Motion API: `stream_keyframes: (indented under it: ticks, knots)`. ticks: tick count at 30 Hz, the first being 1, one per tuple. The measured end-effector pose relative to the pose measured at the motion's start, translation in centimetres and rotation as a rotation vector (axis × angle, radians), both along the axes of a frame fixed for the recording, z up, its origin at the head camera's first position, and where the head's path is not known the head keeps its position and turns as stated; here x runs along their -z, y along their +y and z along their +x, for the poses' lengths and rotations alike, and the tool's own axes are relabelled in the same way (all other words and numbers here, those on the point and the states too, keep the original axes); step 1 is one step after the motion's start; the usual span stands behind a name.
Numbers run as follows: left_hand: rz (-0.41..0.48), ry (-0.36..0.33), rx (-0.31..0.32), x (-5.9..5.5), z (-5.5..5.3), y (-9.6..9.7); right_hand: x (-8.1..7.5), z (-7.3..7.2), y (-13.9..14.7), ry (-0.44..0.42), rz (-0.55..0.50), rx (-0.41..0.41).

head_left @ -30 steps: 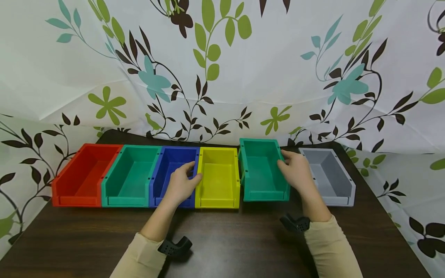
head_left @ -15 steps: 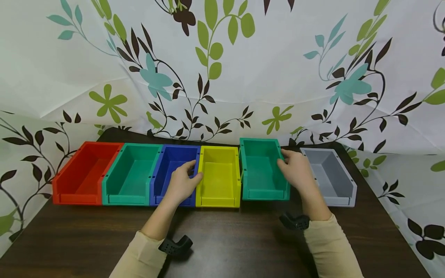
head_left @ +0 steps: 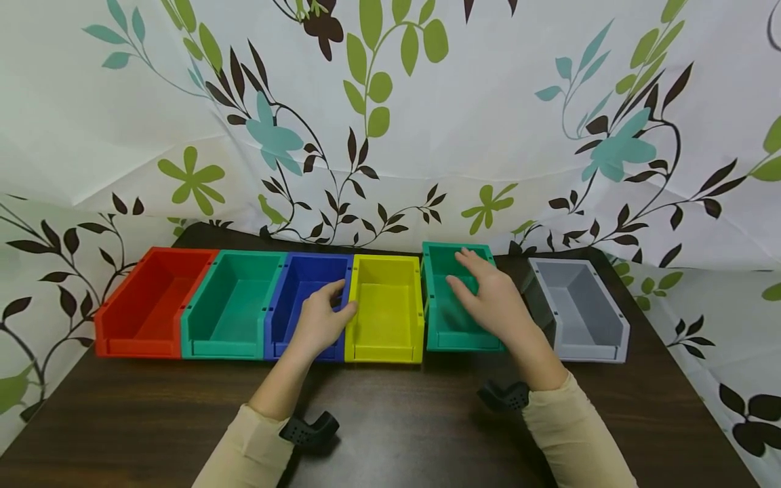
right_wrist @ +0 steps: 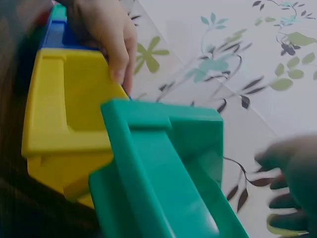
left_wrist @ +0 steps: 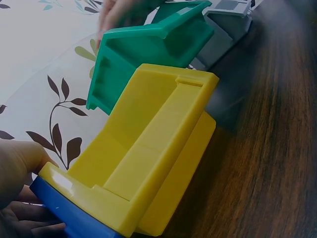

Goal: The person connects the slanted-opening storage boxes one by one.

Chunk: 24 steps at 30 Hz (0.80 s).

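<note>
In the head view, my left hand [head_left: 320, 318] pinches the touching side walls of a blue storage bin [head_left: 305, 266] and a yellow storage bin [head_left: 383, 354]. Its thumb lies on the yellow side, the fingers on the blue side. To the right, a teal-green storage bin [head_left: 462, 341] stands beside the yellow one, its front edge slightly farther back. My right hand [head_left: 495, 301] is over this green bin's right side with its fingers spread, holding nothing. From the right wrist camera, that hand [right_wrist: 297, 183] looks blurred and apart from the green bin [right_wrist: 163, 193].
A red bin [head_left: 139, 348] and another green bin [head_left: 224, 350] join the row on the left. Beyond a gap on the right stands a grey bin [head_left: 592, 353]. All rest on a dark wooden table [head_left: 403, 420], with a leaf-patterned cloth [head_left: 427, 156] behind.
My right hand has let go of the right green bin's right wall and moved left over that bin, its fingers spreading. The left hand has kept its place.
</note>
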State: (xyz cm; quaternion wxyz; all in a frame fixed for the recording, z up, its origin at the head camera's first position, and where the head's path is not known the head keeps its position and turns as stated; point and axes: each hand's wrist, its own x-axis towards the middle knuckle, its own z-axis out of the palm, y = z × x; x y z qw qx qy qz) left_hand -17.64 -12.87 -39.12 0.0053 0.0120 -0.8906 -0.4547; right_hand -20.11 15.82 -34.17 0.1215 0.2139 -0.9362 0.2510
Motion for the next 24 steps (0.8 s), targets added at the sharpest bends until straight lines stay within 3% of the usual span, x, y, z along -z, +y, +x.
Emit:
stream_keyframes:
  ticks: [3,6,10,24]
  knots:
    - [0.005,0.000,-0.002,0.0,-0.1,0.0,-0.1,-0.1,-0.8,-0.049,-0.033,-0.140]
    - [0.003,-0.003,0.004,-0.1,-0.1,0.0,0.1,-0.3,-1.2,-0.131,-0.052,-0.205]
    - [0.001,-0.012,0.008,-0.1,-0.1,0.1,0.6,-0.5,-1.2,-0.172,-0.070,-0.217]
    - [-0.008,0.004,0.006,-0.1,0.1,0.0,1.1,-0.6,-1.5,-0.177,-0.063,-0.250]
